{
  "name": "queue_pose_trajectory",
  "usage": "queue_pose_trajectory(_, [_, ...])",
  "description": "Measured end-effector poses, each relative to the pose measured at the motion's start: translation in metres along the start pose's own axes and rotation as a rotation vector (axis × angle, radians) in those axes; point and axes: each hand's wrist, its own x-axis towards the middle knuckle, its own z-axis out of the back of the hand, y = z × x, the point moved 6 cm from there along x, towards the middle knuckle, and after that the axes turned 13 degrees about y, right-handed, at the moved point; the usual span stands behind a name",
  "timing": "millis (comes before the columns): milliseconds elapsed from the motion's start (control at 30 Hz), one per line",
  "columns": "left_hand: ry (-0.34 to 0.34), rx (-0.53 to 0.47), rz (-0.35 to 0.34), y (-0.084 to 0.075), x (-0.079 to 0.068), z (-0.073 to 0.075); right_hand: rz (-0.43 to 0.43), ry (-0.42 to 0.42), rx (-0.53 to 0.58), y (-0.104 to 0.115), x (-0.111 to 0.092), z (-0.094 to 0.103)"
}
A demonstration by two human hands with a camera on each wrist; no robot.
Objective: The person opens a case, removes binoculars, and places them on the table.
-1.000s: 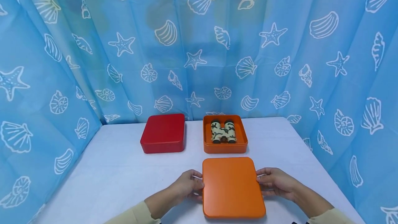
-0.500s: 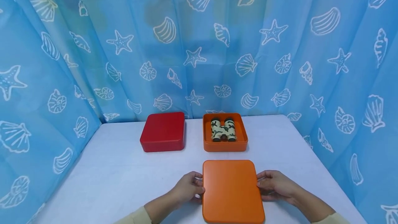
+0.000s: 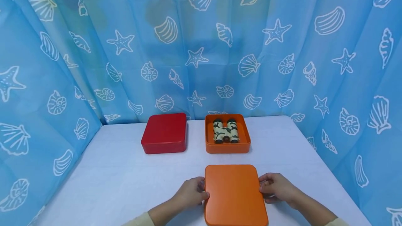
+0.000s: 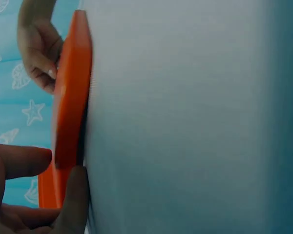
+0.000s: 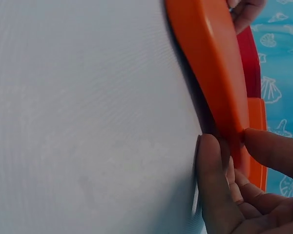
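An orange square lid [image 3: 236, 194] lies low over the table's near side, its far edge apart from the open orange box [image 3: 228, 149]. My left hand [image 3: 191, 191] holds its left edge, the thumb on the upper rim and fingers at the side. On the opposite edge, my right hand [image 3: 277, 188] grips the lid; in the right wrist view its thumb [image 5: 273, 148] touches the rim and a finger reaches beneath. Inside the orange box rest camouflage-patterned binoculars [image 3: 226, 131]. The left wrist view shows a narrow dark gap under the lid's edge [image 4: 74, 92].
A closed red box [image 3: 164, 132] stands left of the orange box, near the table's back edge. White cloth covers the table [image 3: 125, 170]. Blue curtains [image 3: 201, 79] with shell and starfish prints enclose the back and both sides.
Both hands have drawn the orange lid toward the near edge, widening the space between it and the orange box. The binoculars and both boxes have stayed in place.
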Motion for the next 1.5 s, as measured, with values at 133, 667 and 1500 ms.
queue_pose_trajectory(133, [-0.03,0.174,0.021,-0.005,0.0,0.0,0.014,-0.042,-0.111,0.003,0.003,-0.001])
queue_pose_trajectory(667, [-0.193,0.513,0.133,-0.02,0.007,0.042,-0.05,-0.145,-0.335,0.015,0.012,0.011])
queue_pose_trajectory(1500, [-0.25,1.046,-0.154,-0.058,0.143,0.108,0.145,-0.334,-1.191,0.16,0.141,0.029])
